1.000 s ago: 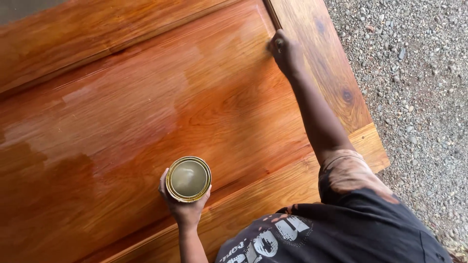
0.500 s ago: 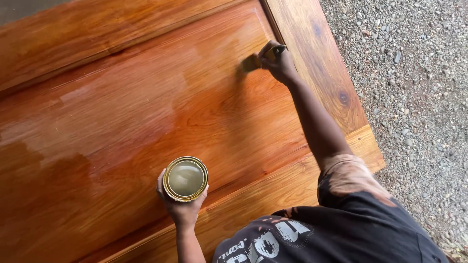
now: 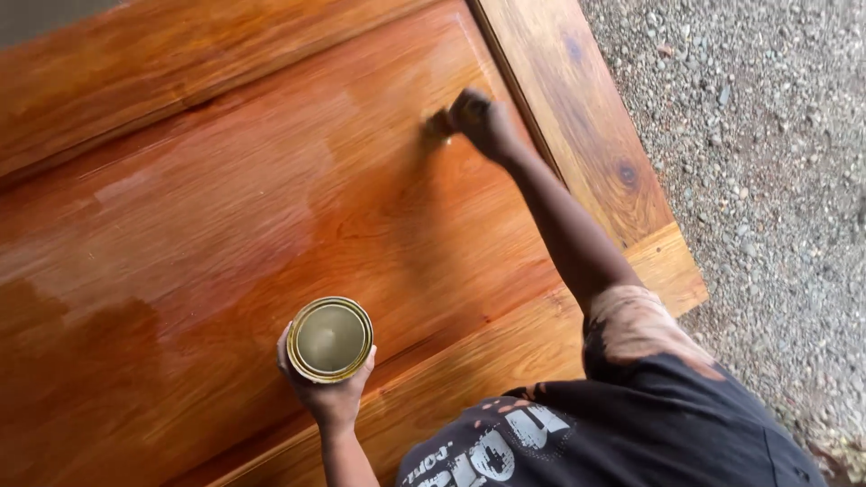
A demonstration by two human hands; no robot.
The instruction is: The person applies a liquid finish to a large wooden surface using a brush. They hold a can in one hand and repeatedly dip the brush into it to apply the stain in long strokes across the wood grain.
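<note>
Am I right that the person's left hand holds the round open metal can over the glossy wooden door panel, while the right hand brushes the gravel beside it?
Not quite: the head view shows the right hand working the small brush on the glossy wooden door panel, not on the gravel. The left hand does hold the round open metal can.

Probably an outdoor work yard: varnished wooden door [image 3: 271, 207] lying over gravel ground [image 3: 767, 180]

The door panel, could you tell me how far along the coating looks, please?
Most of the door already shines wet and dark. In hand: the right hand presses a brush on the panel near its right edge, while the left hand holds an open can. Left: the paler right frame and bottom rail look uncoated.
</note>
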